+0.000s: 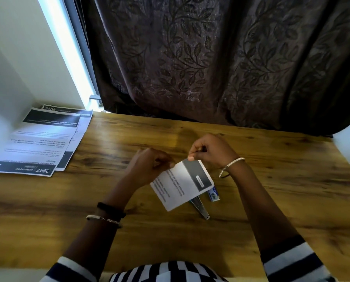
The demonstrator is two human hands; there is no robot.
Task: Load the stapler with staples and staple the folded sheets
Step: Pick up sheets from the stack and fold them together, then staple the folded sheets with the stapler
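Observation:
A folded printed sheet (181, 185) hangs above the wooden table (271, 180), white with a dark band near its top. My right hand (208, 150) pinches its upper edge between thumb and finger. My left hand (149, 165) touches the sheet's left upper corner with curled fingers. Under the sheet, on the table, lies a metal stapler (200, 208), only its lower end showing. Beside it a small blue-and-white staple box (213, 195) peeks out.
A stack of unfolded printed sheets (41, 139) lies at the table's far left corner by the white wall. A dark patterned curtain (210, 58) hangs behind the far edge. The table ends at the right near a white surface.

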